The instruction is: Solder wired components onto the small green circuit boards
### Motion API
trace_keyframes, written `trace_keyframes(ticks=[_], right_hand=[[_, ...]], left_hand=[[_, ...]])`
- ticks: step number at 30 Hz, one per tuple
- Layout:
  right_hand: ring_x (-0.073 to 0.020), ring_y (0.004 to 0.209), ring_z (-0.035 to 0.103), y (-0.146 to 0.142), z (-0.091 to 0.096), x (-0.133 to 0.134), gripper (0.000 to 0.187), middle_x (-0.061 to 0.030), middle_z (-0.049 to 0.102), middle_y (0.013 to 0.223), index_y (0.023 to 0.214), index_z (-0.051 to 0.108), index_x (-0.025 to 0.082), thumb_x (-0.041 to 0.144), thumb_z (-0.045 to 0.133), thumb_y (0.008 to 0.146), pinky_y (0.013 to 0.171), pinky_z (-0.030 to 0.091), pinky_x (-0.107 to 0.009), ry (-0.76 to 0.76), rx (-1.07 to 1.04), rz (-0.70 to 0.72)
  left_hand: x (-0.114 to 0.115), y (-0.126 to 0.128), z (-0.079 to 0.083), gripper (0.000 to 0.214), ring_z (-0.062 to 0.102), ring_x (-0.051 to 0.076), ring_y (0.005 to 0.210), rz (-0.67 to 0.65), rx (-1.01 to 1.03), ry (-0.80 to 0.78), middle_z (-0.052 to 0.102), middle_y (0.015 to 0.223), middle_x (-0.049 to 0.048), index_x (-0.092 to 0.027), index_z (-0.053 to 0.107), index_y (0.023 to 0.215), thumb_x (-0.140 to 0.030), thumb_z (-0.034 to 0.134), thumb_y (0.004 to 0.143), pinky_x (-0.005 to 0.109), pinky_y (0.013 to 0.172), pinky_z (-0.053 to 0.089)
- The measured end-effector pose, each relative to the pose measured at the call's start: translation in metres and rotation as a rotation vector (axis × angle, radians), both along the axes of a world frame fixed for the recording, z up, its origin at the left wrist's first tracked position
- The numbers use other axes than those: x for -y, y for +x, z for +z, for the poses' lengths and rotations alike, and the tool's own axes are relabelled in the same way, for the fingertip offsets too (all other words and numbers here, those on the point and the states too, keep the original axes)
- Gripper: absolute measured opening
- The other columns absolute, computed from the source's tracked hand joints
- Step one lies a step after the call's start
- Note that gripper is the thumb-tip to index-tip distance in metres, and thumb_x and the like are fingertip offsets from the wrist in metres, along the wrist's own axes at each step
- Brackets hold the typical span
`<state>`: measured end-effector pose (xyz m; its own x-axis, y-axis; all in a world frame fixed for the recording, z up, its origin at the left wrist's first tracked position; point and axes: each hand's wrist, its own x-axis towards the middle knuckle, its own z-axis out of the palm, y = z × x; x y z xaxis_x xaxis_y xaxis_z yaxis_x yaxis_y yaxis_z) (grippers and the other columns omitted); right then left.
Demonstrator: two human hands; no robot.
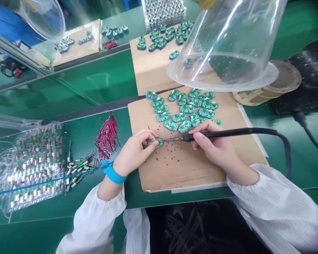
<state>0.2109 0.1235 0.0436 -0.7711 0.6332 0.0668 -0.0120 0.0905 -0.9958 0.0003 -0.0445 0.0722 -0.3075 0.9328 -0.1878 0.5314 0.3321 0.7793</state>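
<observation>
My left hand, with a blue wrist strap round its wrist, pinches a small green circuit board against the cardboard sheet. Part of that board is hidden by my fingers. In my right hand is a soldering iron, held like a pen with its black cable trailing right. Its metal tip points left and reaches the board's right edge; whether it touches, I cannot tell. Just beyond both hands lie several more green circuit boards on the same cardboard. Dark specks are scattered around the tip.
Left of the cardboard are a pile of dark red wires, loose small metal parts with wires and a plastic tray of such parts. A clear funnel-shaped hood hangs over the back right, near a round container. More boards lie behind.
</observation>
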Motion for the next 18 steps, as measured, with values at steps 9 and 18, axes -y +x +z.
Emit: trace_keyframes(ticks=[9, 18], right_hand=[[-0.0136, 0.058, 0.058, -0.0024, 0.0037, 0.0012, 0.014, 0.0018, 0.061, 0.068, 0.096, 0.064, 0.024, 0.037, 0.064, 0.101, 0.057, 0.047, -0.029, 0.098, 0.039, 0.030], [-0.0154, 0.060, 0.060, -0.0030, 0.0028, 0.0015, 0.017, 0.0006, 0.063, 0.069, 0.096, 0.064, 0.025, 0.041, 0.064, 0.101, 0.058, 0.048, -0.031, 0.126, 0.063, 0.035]], left_hand=[[-0.0046, 0.0002, 0.0012, 0.014, 0.054, 0.012, 0.071, 0.013, -0.017, -0.028, 0.069, 0.114, 0.0022, -0.019, 0.060, 0.082, -0.022, 0.061, 0.095, 0.030, 0.066, 0.046], [-0.0067, 0.0012, 0.0014, 0.015, 0.053, 0.011, 0.066, 0.034, -0.035, -0.030, 0.071, 0.111, 0.0028, -0.019, 0.060, 0.078, -0.021, 0.063, 0.093, 0.029, 0.063, 0.046]])
